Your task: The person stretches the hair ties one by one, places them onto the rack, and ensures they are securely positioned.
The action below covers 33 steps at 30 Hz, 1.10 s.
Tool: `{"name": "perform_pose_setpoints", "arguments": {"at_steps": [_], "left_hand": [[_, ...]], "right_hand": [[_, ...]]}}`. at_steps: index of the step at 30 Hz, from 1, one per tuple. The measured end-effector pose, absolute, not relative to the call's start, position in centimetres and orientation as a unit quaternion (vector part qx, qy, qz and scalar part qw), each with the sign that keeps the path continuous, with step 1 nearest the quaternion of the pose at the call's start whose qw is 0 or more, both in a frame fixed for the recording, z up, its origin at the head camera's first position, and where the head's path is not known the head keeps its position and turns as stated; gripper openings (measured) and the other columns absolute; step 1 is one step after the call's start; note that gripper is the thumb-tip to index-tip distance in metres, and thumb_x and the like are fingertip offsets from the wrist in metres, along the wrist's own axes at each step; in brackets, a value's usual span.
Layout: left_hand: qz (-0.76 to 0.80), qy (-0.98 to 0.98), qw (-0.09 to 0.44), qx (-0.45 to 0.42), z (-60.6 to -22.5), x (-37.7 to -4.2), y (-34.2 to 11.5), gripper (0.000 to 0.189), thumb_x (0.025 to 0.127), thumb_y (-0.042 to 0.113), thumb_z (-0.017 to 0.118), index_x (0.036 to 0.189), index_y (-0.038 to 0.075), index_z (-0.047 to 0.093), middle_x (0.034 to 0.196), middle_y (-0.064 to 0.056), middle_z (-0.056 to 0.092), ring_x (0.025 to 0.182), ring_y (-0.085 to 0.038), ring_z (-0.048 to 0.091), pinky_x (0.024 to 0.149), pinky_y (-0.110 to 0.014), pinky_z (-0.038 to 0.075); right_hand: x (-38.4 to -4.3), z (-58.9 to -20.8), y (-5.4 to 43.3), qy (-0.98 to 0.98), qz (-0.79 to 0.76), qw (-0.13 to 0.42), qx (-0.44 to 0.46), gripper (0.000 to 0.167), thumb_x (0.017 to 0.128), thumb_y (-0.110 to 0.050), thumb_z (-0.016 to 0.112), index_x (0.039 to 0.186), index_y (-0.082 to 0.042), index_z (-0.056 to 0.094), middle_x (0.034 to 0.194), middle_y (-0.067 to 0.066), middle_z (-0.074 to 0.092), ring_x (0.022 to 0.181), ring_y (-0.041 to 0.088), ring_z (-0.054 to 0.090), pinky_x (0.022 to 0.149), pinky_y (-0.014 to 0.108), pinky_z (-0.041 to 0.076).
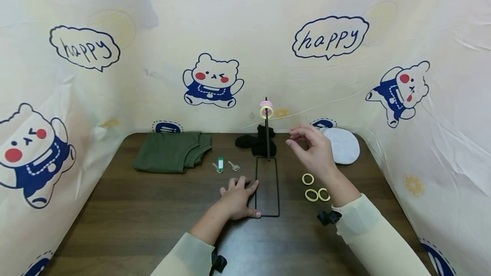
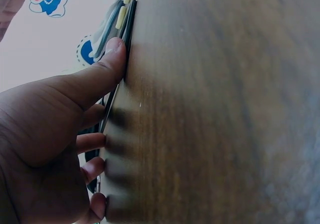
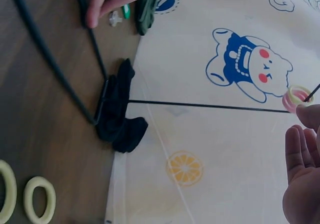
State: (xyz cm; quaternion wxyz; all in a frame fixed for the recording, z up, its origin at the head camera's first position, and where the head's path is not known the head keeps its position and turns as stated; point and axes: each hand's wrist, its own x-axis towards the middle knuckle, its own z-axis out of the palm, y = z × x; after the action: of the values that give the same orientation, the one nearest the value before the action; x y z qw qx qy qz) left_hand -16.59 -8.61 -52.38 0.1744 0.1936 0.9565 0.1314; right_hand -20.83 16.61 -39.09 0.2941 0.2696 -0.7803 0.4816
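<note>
The left hand (image 1: 237, 199) lies low with its fingers spread, its thumb and forefinger touching the left side of the base of a black wire stand (image 1: 267, 144), which is just to that hand's right. The right hand (image 1: 314, 150) is raised to the right of the stand's post, its fingers loosely bent and its thumb apart from them, with nothing in its grasp.

Below the right hand, toward its wrist, three yellow rings (image 1: 303, 179) lie on the table (image 1: 134, 225). A pink ring (image 1: 266, 103) and another yellow ring (image 1: 261, 112) hang at the top of the stand, ahead and to the left of the right hand. Just beyond the left hand are two keys (image 1: 235, 167) and a green tag (image 1: 220, 165); farther out to its left is a folded green cloth (image 1: 165, 152). Black socks (image 1: 247, 141) lie ahead of it, by the post's foot. A round white thing (image 1: 345, 146) lies beyond the right hand's wrist, to the right.
</note>
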Motion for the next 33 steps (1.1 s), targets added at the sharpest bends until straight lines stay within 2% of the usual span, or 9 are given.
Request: {"name": "perform_pose_setpoints", "arguments": {"at_steps": [2, 8, 13, 24, 33], "left_hand": [[0.132, 0.956, 0.175, 0.193, -52.3, -16.6, -8.7, 0.103, 0.081, 0.069, 0.076, 0.165, 0.03, 0.031, 0.163, -0.006, 0.028, 0.143, -0.041, 0.027, 0.088, -0.057, 0.034], [0.136, 0.956, 0.178, 0.191, -52.1, -16.4, -8.7, 0.102, 0.081, 0.068, 0.076, 0.165, 0.029, 0.031, 0.163, -0.006, 0.028, 0.143, -0.041, 0.026, 0.089, -0.057, 0.034], [0.139, 0.955, 0.183, 0.188, -52.4, -16.2, -8.6, 0.103, 0.081, 0.068, 0.076, 0.165, 0.03, 0.03, 0.163, -0.005, 0.027, 0.144, -0.04, 0.026, 0.09, -0.057, 0.034], [0.141, 0.956, 0.175, 0.19, -52.5, -15.9, -8.5, 0.104, 0.08, 0.068, 0.078, 0.165, 0.03, 0.031, 0.163, -0.005, 0.028, 0.143, -0.04, 0.026, 0.091, -0.058, 0.034], [0.133, 0.957, 0.172, 0.19, -52.6, -16.3, -8.6, 0.105, 0.08, 0.07, 0.076, 0.165, 0.031, 0.03, 0.163, -0.005, 0.028, 0.143, -0.041, 0.026, 0.091, -0.058, 0.034]], "right_hand": [[-21.2, -40.2, 17.4, -0.784, 0.475, 0.295, 0.271, 0.026, 0.078, 0.018, 0.081, 0.099, 0.004, 0.074, 0.102, 0.02, 0.07, 0.084, 0.034, 0.069, 0.079, 0.012, 0.048], [-21.5, -43.1, 19.8, -0.802, 0.454, 0.282, 0.269, 0.029, 0.08, 0.008, 0.085, 0.104, -0.006, 0.075, 0.098, 0.007, 0.072, 0.085, 0.021, 0.068, 0.079, 0.015, 0.049], [-20.6, -44.5, 21.3, -0.82, 0.435, 0.262, 0.263, 0.028, 0.082, 0.005, 0.084, 0.104, -0.01, 0.075, 0.096, 0.002, 0.072, 0.086, 0.015, 0.067, 0.078, 0.019, 0.051], [-18.8, -46.7, 24.2, -0.849, 0.41, 0.228, 0.242, 0.031, 0.079, 0.007, 0.086, 0.105, -0.008, 0.076, 0.098, 0.003, 0.074, 0.088, 0.016, 0.067, 0.08, 0.015, 0.051], [-17.8, -48.7, 26.0, -0.871, 0.377, 0.221, 0.224, 0.033, 0.077, 0.007, 0.087, 0.105, -0.008, 0.076, 0.097, 0.0, 0.074, 0.086, 0.016, 0.067, 0.079, 0.019, 0.052]]}}
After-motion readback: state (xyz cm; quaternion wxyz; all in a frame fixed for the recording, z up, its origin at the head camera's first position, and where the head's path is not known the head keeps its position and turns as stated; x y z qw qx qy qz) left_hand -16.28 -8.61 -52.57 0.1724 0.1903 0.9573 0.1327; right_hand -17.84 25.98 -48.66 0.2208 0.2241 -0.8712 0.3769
